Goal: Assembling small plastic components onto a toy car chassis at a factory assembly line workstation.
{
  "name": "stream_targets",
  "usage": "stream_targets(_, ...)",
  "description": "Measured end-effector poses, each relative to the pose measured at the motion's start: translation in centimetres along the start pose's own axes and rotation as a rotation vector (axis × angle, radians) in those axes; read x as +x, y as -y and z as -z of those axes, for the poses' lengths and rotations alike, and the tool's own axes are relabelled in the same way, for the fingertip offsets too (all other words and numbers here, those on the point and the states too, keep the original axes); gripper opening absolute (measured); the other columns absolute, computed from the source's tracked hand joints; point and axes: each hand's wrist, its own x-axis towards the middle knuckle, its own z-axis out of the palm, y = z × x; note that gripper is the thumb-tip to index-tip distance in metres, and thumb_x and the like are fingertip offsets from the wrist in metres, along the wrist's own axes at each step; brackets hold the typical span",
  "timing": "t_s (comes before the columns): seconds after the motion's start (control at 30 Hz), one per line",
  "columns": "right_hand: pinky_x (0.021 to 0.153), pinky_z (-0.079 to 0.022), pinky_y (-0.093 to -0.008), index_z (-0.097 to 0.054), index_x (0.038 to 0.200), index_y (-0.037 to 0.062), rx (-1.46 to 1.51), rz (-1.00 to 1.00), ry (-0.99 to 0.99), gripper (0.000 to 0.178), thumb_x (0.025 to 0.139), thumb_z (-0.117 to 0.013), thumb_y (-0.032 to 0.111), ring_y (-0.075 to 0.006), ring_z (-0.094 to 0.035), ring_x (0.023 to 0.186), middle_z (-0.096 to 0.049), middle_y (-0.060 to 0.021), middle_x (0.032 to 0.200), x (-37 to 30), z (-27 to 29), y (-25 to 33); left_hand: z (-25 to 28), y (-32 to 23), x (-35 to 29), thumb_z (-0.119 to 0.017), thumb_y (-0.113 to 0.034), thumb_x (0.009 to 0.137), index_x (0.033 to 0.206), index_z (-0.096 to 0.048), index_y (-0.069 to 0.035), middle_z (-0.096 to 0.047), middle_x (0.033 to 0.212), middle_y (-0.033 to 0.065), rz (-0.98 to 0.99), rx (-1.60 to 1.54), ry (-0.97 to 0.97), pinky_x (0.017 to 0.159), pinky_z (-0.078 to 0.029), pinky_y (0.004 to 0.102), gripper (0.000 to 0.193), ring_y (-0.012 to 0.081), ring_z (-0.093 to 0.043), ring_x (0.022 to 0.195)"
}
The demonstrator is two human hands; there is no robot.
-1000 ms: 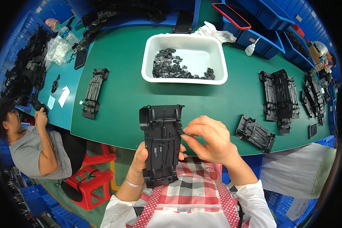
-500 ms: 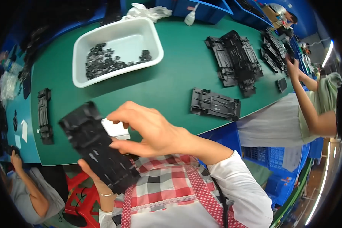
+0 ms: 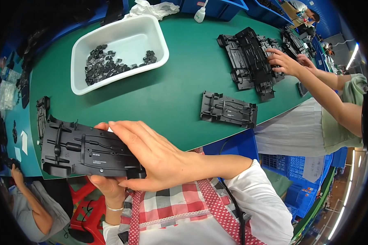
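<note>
A black plastic toy car chassis (image 3: 92,149) lies nearly level in front of me, its moulded axles and ribs facing up. My left hand (image 3: 109,188) is closed round it from below, thumb at the near edge and fingertips showing past the far edge. Over its right end my right hand (image 3: 153,159) is wrapped, thumb on the near side and fingers on the far side. Another chassis (image 3: 229,110) rests on the green table (image 3: 167,102) to the right. At the left a further chassis (image 3: 42,116) stands partly hidden behind the held one.
A white tub (image 3: 161,61) with many small black pieces stands at the back left. Several chassis (image 3: 249,61) are stacked at the back right, where a co-worker's hand (image 3: 284,63) reaches. A white bottle (image 3: 200,14) and white cloth (image 3: 149,9) lie behind. Red stool (image 3: 88,216) at lower left.
The held chassis has turned from steeply tilted to nearly level. My right hand has come down from beside it onto its right end. The co-worker's hand has moved to the stacked chassis.
</note>
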Motion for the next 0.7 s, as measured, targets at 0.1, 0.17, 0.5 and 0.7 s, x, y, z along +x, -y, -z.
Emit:
stream_targets(0.1,0.094,-0.042,-0.0448,-0.024,0.141,-0.0096,-0.074,-0.037,-0.011,0.104,0.061,-0.084,0.018,-0.0411,-0.049,0.110,-0.046,-0.0262,0.126,-0.1,2.3,0.6,-1.1,-0.4,0.8,-0.061,-0.072,0.074,0.146,-0.016,0.001,-0.033,0.146,0.0194,-0.069,0.092,0.079,0.113,-0.028,0.0459,0.112,0.0334,-0.033,0.136)
stream_targets(0.17,0.093,-0.043,-0.0445,-0.031,0.138,-0.0078,-0.343,-0.032,-0.069,0.100,0.060,-0.086,0.022,-0.0390,-0.052,0.106,-0.050,-0.0222,0.123,0.7,5.3,0.9,-0.8,-0.3,1.4,-0.070,-0.073,0.063,0.147,-0.015,0.001,-0.032,0.145,0.0249,-0.125,-0.026,-0.065,0.108,-0.035,0.0500,0.125,0.0371,-0.031,0.136)
stream_targets(0.5,0.085,-0.047,-0.0440,-0.034,0.136,-0.0091,-1.374,-0.691,-0.447,0.092,0.068,-0.079,0.033,-0.0364,-0.057,0.098,-0.060,-0.0223,0.109,-3.6,20.4,-7.4,4.1,-0.7,1.1,-0.066,-0.073,0.069,0.144,-0.028,0.002,-0.040,0.136,0.0224,-0.116,0.221,-0.009,0.091,-0.049,0.0410,0.113,0.0305,-0.047,0.118)
stream_targets(0.7,0.082,-0.049,-0.0442,-0.045,0.127,-0.0067,-1.623,-0.721,-0.236,0.080,0.073,-0.075,0.045,-0.0352,-0.059,0.097,-0.061,-0.0206,0.107,-3.3,20.7,-10.1,6.4,-0.7,0.1,-0.063,-0.070,0.074,0.137,-0.039,0.004,-0.043,0.134,0.0193,-0.143,0.263,0.023,0.086,-0.050,0.0375,0.100,0.0274,-0.052,0.111)
